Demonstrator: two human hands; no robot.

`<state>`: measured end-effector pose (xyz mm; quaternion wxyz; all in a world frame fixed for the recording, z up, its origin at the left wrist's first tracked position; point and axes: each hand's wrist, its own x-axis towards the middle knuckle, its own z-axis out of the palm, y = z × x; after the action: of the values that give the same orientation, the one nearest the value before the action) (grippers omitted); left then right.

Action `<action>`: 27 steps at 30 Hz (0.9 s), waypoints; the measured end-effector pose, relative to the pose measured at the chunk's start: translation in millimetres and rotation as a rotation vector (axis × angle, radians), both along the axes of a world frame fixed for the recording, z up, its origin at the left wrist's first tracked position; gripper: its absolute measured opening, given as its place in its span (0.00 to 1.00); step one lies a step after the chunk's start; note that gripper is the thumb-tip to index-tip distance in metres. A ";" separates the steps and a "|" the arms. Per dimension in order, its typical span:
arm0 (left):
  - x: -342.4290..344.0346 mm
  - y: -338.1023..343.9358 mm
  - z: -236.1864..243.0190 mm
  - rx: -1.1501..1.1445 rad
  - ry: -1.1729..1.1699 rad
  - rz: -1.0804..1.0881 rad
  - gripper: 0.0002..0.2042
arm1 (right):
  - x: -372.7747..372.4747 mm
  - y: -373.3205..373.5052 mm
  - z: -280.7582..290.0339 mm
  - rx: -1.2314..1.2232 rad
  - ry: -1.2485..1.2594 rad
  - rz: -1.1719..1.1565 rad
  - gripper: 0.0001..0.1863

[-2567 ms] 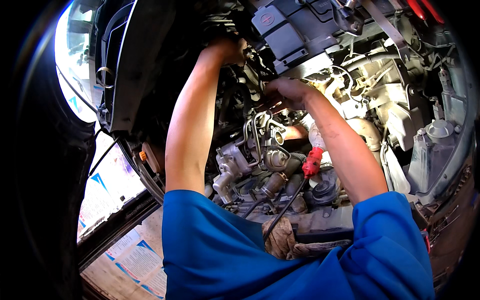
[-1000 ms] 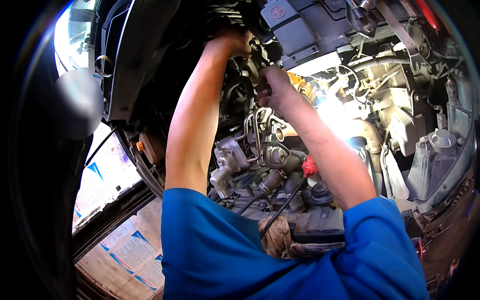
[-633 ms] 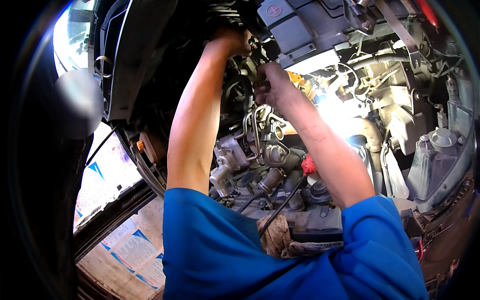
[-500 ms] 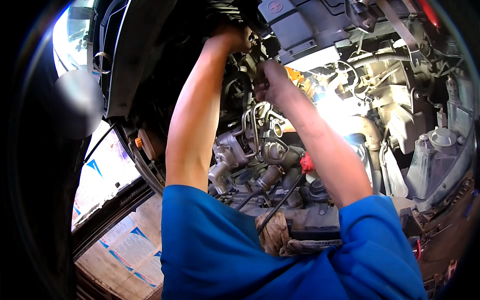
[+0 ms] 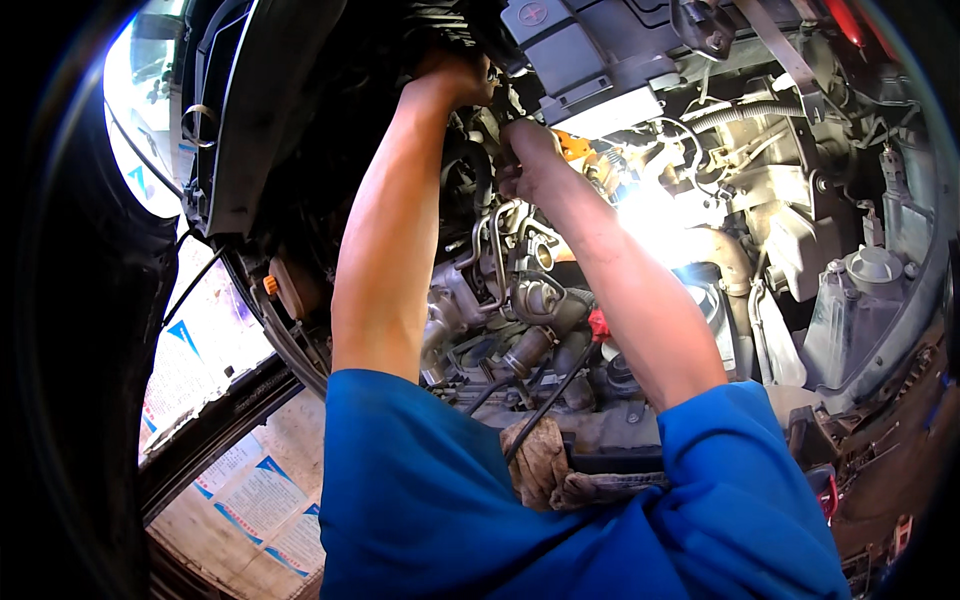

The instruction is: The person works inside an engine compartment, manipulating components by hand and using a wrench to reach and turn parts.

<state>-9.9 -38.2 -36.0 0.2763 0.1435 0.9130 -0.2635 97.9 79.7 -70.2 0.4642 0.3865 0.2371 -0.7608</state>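
Observation:
I see an open engine bay. My left hand [image 5: 457, 78] is deep among dark parts at the top centre, fingers curled on something hidden in shadow. Lower and to the right, my right hand [image 5: 528, 158] has closed fingers at black hoses [image 5: 474, 168] and fittings; what they grip is unclear. Just right of it are an orange part [image 5: 573, 143] and the battery [image 5: 568, 62], above both. Below my hands lie metal pipes [image 5: 497, 240], a silver housing [image 5: 440, 315] and a red plastic piece [image 5: 599, 324], partly behind my right forearm.
A glaring work light [image 5: 648, 225] shines on the right-hand parts. A pale reservoir [image 5: 870, 270] sits far right. A stained cloth [image 5: 540, 465] lies on the front edge below. At left are the car's dark body [image 5: 240, 120] and pale sheets with papers [image 5: 250, 500].
My right hand and forearm have shifted up and leftward, and the glare beside them has grown. My left hand is slightly higher, still among the dark parts.

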 end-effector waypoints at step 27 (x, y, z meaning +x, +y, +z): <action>-26.5 -17.4 12.3 0.199 -0.239 -0.029 0.26 | 8.7 54.6 -70.1 -0.416 0.335 0.286 0.18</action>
<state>-36.4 -55.6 -23.7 0.3637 0.2139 0.8929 -0.1570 106.5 134.2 -140.3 0.5903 0.1151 0.2016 -0.7731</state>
